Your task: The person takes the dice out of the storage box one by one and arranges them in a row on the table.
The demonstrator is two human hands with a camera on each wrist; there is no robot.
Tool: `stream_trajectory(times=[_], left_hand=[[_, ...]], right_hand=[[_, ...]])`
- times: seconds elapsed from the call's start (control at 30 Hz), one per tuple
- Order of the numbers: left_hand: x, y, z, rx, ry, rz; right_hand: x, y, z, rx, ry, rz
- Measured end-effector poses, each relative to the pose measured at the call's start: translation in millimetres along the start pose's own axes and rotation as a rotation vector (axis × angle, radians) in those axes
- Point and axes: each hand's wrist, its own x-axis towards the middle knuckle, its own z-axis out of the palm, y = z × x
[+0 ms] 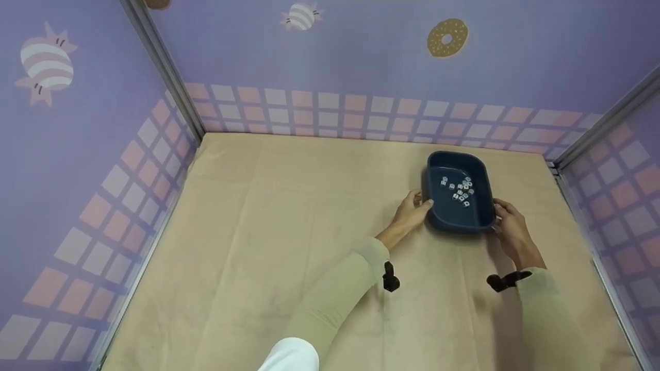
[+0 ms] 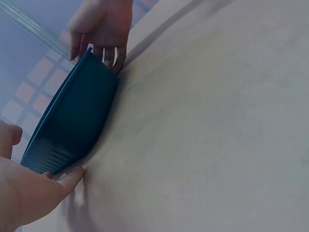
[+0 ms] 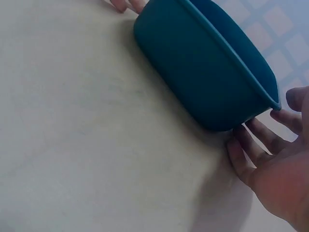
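A dark blue plastic bin (image 1: 459, 221) stands on the beige cloth towards the back right, with several small white dice-like cubes (image 1: 460, 192) inside. At its left side is my left hand (image 1: 411, 212), thumb by the rim and fingertips low against the ribbed end wall (image 2: 55, 159). My right hand (image 1: 510, 226) is at the opposite side. In the right wrist view its fingers (image 3: 263, 135) are spread and loosely bent, tips touching the bin's lower edge, while the thumb (image 3: 294, 98) stands apart from the rim. The cubes are hidden in both wrist views.
Beige cloth (image 1: 289, 221) with fold creases covers the table. Purple panels with pink and white checks (image 1: 330, 111) enclose it at the back, left and right, joined by metal posts (image 1: 170, 77). Dark wrist straps (image 1: 390, 278) sit at both sleeve cuffs.
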Motion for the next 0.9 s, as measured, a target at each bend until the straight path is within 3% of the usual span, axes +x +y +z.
stream_trajectory(times=[0.1, 0.3, 0.5, 0.67, 0.9], left_hand=[[1.9, -0.8, 3.0, 0.041, 0.003, -0.008], [5.2, -6.5, 4.7, 0.039, -0.004, 0.041], [1.3, -8.8, -7.5, -0.007, -0.006, 0.068], [-2.6, -0.3, -39.0, -0.073, -0.012, 0.069], [-19.7, -7.1, -107.6, -0.157, -0.032, 0.148]], right_hand=[[5.3, 5.7, 0.5, 0.023, -0.01, 0.002], [6.6, 5.2, 5.5, 0.014, -0.042, -0.007], [-1.1, 4.4, 11.6, 0.037, -0.079, -0.015], [-4.3, -4.9, 30.4, 0.047, -0.129, -0.076], [-8.6, -14.0, 84.0, 0.069, -0.217, -0.133]])
